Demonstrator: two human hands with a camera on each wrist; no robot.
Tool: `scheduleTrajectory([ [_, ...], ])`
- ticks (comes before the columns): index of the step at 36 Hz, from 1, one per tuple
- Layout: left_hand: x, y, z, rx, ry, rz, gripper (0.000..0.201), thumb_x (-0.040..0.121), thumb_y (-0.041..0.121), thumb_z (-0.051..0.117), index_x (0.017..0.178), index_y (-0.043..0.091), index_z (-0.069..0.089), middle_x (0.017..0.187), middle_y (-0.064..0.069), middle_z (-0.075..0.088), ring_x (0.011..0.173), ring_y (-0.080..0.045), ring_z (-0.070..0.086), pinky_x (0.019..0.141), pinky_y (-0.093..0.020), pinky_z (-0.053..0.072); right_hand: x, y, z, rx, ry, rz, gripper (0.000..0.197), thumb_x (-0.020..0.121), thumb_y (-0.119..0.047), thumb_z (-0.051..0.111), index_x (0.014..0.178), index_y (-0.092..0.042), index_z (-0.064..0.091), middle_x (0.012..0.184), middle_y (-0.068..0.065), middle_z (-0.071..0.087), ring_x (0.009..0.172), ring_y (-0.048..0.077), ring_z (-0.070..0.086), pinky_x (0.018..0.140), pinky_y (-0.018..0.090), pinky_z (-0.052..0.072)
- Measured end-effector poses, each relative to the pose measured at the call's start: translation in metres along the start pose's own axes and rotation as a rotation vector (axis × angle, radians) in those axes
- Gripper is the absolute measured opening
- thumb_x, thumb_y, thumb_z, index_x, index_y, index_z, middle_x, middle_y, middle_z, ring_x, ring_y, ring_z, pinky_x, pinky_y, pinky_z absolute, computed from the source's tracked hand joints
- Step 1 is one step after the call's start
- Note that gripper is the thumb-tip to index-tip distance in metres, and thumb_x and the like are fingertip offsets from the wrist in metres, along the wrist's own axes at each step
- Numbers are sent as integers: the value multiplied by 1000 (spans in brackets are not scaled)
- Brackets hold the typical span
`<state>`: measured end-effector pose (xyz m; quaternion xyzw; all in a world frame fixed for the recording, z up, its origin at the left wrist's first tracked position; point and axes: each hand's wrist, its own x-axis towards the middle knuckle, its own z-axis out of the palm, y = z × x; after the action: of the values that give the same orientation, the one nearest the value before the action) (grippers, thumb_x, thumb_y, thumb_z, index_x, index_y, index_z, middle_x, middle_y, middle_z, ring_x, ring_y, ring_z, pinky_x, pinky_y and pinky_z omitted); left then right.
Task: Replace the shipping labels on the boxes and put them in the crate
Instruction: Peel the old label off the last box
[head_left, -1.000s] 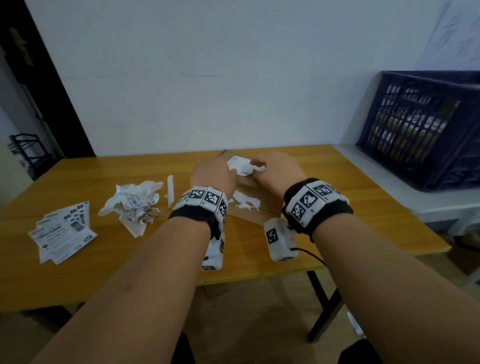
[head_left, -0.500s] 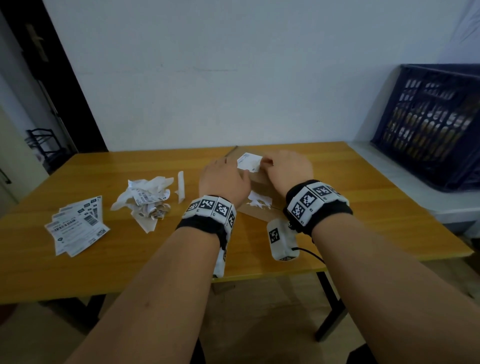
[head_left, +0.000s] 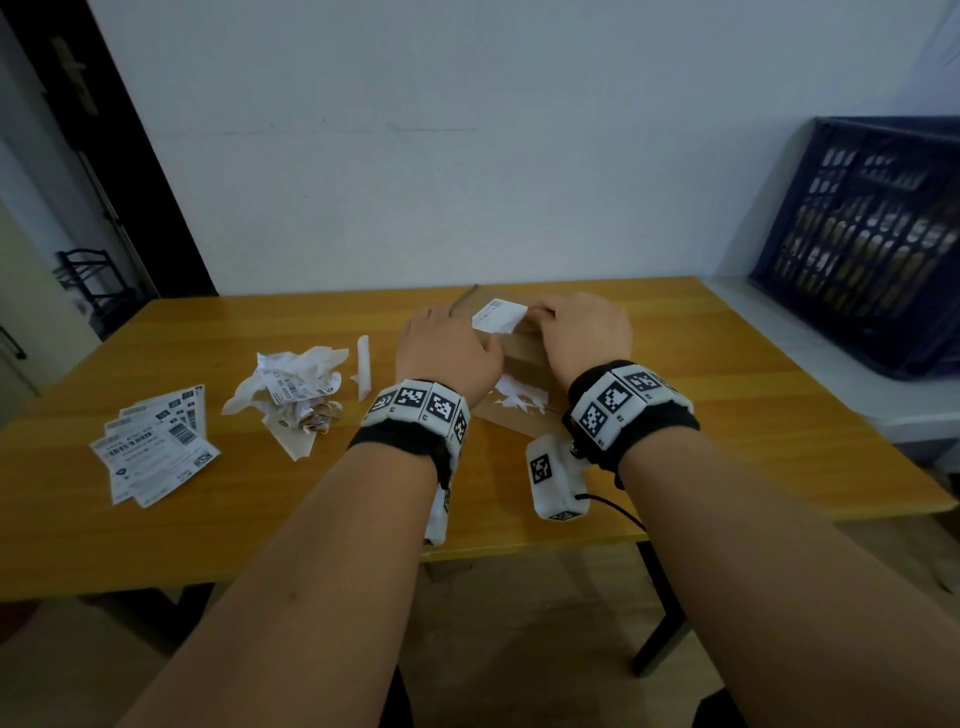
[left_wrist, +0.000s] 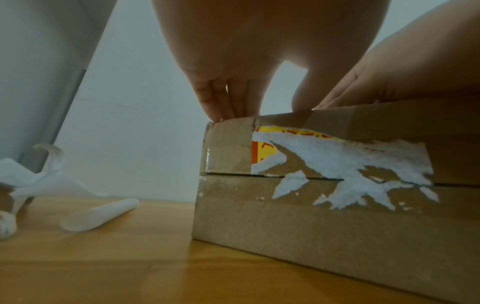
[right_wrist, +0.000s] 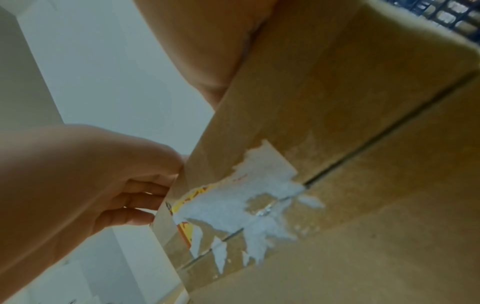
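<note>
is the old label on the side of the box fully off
No. Torn white and yellow label remnants cling to the box side facing the person, across its seam.

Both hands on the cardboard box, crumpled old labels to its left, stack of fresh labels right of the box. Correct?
Not quite. The head view shows the fresh labels far left, beyond the crumpled old labels. Left hand and right hand are on the cardboard box.

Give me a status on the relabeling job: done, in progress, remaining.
Done: old labels lie crumpled on the table; torn residue remains on the box side. In hand: the left hand steadies the box while the right hand works a white label on top. Left: the box goes into the crate; fresh labels wait.
</note>
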<state>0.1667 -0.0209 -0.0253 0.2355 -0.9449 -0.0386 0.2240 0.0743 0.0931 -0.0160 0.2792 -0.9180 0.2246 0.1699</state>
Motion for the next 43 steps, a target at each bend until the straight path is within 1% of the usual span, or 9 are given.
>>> scheduleTrajectory([
  [3,1,-2,0,-4,-8,7,45,93,45,38,112,11,60,114,-8,58,108,-25,48,92,-39,42,0,-1,-2,2,-12,8,29,101,-33,42,96,-29,70,88,-6,67,74,18,55,53,26,31],
  [5,2,-4,0,-21,-17,5,43,93,44,40,109,11,62,112,-9,59,108,-26,48,92,-39,42,-1,0,-4,40,-28,21,27,100,-34,44,99,-30,71,90,-5,68,77,20,59,59,27,40],
  [9,7,-11,1,-83,3,16,32,95,29,40,90,12,66,96,-7,63,93,-24,52,79,-36,43,0,-1,-8,186,-83,60,23,94,-31,49,98,-31,71,95,-7,70,87,19,64,73,33,55],
  [15,9,-19,1,-253,-12,-1,28,97,22,42,97,11,68,99,-6,63,89,-22,55,71,-32,43,0,-15,-9,199,-218,-20,31,91,-25,53,121,-29,64,119,-1,66,103,20,62,84,34,53],
  [18,9,-18,4,-223,4,-15,28,98,25,43,104,13,67,104,-4,64,91,-22,58,71,-30,42,4,-16,-9,165,-238,-23,20,94,-28,56,108,-24,70,112,0,68,98,18,62,80,30,52],
  [26,9,-20,11,-181,12,-52,30,97,31,38,106,16,62,106,-6,61,89,-21,52,70,-30,40,12,-19,-8,23,-221,-41,18,96,-31,53,93,-23,70,95,1,68,87,21,61,68,29,44],
  [31,10,-22,6,-228,-12,-29,34,98,32,43,126,16,52,118,-5,59,106,-22,54,84,-34,46,11,-20,-6,45,-192,2,23,96,-29,49,98,-25,72,95,1,70,86,21,62,68,28,47],
  [36,10,-19,2,-228,-4,-36,30,97,32,44,120,15,53,112,-4,59,101,-21,54,78,-31,44,10,-21,-10,113,-188,33,23,95,-26,53,99,-22,75,97,5,72,89,24,65,81,38,56],
  [43,10,-19,1,-255,-18,-46,32,96,32,46,122,15,54,114,-4,61,104,-21,55,85,-34,48,10,-22,-9,137,-152,78,24,94,-26,53,97,-25,77,94,2,73,83,22,65,73,31,55],
])
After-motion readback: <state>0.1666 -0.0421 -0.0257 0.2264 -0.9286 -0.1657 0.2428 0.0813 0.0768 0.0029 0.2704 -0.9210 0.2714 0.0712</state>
